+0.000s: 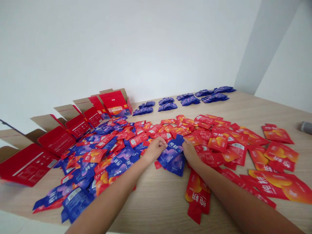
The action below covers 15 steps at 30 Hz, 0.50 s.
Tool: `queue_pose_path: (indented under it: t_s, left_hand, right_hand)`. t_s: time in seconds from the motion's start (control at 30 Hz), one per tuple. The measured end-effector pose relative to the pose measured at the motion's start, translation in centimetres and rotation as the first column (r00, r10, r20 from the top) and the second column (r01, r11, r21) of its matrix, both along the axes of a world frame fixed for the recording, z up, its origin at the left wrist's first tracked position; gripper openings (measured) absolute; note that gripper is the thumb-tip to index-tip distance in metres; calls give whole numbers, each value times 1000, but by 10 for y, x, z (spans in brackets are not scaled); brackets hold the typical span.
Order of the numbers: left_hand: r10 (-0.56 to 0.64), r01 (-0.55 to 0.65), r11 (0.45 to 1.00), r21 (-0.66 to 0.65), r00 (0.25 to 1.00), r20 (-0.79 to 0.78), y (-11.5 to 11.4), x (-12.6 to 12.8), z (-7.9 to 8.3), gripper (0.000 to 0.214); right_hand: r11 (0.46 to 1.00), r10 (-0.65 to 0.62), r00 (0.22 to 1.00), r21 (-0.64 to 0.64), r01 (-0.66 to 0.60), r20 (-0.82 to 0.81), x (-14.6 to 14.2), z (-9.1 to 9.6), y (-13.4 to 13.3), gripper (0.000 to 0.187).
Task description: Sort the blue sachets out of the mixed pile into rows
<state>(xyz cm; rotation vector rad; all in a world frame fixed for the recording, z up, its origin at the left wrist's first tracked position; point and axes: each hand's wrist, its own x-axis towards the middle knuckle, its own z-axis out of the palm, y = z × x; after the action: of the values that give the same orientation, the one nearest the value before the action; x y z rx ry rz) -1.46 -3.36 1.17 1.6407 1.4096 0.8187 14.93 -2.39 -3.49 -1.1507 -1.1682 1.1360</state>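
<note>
Over the near tabletop [153, 208], we grasp overlapping blue pouches [173, 155] at opposite edges, fingers of our left hand [155, 149] and right hand [191, 153] pinched on them; red pouches [218, 142] lie heaped beyond, open boxes [114, 103] stand leftward.

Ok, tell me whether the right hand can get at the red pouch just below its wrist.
Probably yes: the red pouch lies close to the right hand, mostly uncovered, with bare tabletop to its left. That hand is at the blue pouches, though, and might need to leave them first.
</note>
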Motion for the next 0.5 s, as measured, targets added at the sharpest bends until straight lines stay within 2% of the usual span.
queue_pose_path:
  t_s: [0.1,0.2,0.33,0.43,0.5]
  left_hand:
    - [119,-120,993,21,992,54,1,15,-18,12]
    - [167,-170,979,112,985,39,-3,19,-25,13]
    - [146,-127,969,213,986,-75,-9,18,-26,10]
    - [142,-99,964,248,976,-164,-12,-1,-23,8]
    - [200,-128,950,285,950,-241,-15,-28,-21,7]
  right_hand:
    - [997,-73,995,-3,74,60,2,0,2,33]
    - [994,-112,986,23,110,121,4,-1,4,37]
    - [999,-9,981,34,2,196,5,-5,6,36]
    - [998,-27,967,61,12,255,7,-12,9,35]
    - [996,-53,970,85,34,237,8,-17,11,35]
